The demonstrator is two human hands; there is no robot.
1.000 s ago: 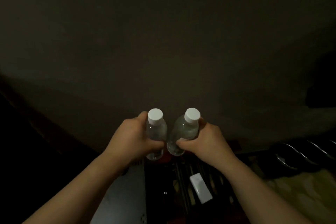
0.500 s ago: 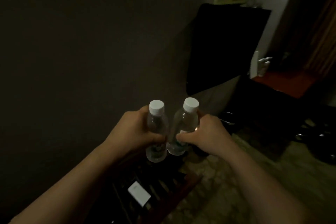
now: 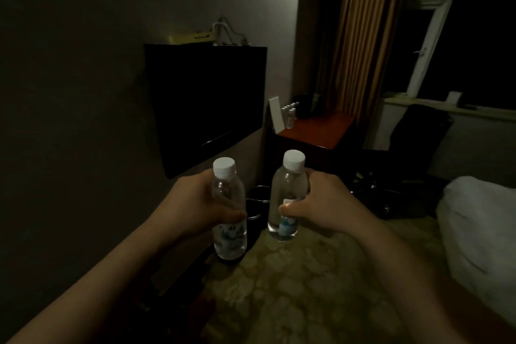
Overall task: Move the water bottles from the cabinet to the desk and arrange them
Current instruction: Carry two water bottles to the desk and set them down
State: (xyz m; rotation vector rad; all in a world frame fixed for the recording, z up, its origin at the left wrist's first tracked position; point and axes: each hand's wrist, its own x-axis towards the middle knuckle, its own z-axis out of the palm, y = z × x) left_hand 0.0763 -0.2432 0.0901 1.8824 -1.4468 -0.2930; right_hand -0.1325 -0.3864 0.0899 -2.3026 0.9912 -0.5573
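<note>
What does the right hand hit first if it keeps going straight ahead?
Probably the desk. The right hand, holding a bottle, points toward its near edge, and nothing shows in between. The chair sits just right of that line; depth is hard to judge in the dim light.

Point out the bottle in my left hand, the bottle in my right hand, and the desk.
Left bottle [image 3: 223,169]: head view, white cap.
Right bottle [image 3: 293,160]: head view, white cap.
Desk [image 3: 318,131]: head view, bare reddish top.
</note>
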